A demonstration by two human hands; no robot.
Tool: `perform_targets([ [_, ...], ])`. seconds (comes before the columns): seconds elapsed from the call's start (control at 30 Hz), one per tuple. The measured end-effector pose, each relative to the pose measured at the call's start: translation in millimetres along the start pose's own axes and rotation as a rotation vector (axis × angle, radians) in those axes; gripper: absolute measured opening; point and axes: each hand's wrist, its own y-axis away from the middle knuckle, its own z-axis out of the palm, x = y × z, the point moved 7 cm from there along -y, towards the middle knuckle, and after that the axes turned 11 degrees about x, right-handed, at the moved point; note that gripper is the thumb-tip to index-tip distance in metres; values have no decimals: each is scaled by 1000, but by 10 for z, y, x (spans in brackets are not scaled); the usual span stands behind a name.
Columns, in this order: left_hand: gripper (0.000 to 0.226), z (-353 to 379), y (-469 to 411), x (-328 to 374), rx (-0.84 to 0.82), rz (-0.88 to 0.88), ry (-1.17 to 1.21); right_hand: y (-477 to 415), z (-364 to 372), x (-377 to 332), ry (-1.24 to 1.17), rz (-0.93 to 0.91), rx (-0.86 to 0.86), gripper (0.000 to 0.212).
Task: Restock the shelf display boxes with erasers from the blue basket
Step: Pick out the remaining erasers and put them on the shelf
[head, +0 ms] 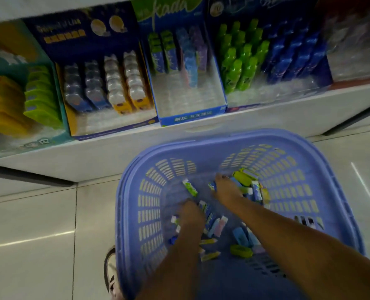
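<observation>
The blue basket (234, 144) stands on the floor below the shelf, with several loose erasers on its bottom. Both my hands are inside it. My left hand (190, 213) is curled over a bunch of erasers (210, 224), and eraser ends stick out on both sides of it. My right hand (225, 187) reaches into the far pile of erasers (255, 191), its fingertips at a blue-green eraser (211, 187); blur hides its grip. A green-white eraser (190, 187) lies apart near the far wall. The middle display box (192, 118) on the shelf is half empty.
The white shelf (136, 146) carries several display boxes: a dark blue one (114, 131) at the left, a teal one (28, 146) further left, and a box of green and blue items (266, 61) at the right. My shoe (111, 271) stands left of the basket on the tiled floor.
</observation>
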Motion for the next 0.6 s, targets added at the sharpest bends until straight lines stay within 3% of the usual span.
perform_targets([
  [0.13, 32, 14, -2, 58, -4, -44, 32, -21, -43, 70, -129, 47, -15, 54],
  [0.2, 30, -35, 4, 62, -44, -68, 44, -4, -155, 120, -222, 54, -1, 30],
  [0.23, 29, -76, 12, 73, -43, -61, 56, 17, -245, 139, -278, 52, 6, 29],
  [0.37, 32, -382, 20, 201, -60, -33, 148, 233, -748, 71, -646, -28, -45, 22],
  [0.5, 29, -905, 55, 457, -172, 74, 394, 581, -1490, -272, -839, -212, -75, 24],
  [0.6, 20, -1412, 204, 587, -169, 159, 616, 896, -2198, -646, -985, -421, 41, 19],
])
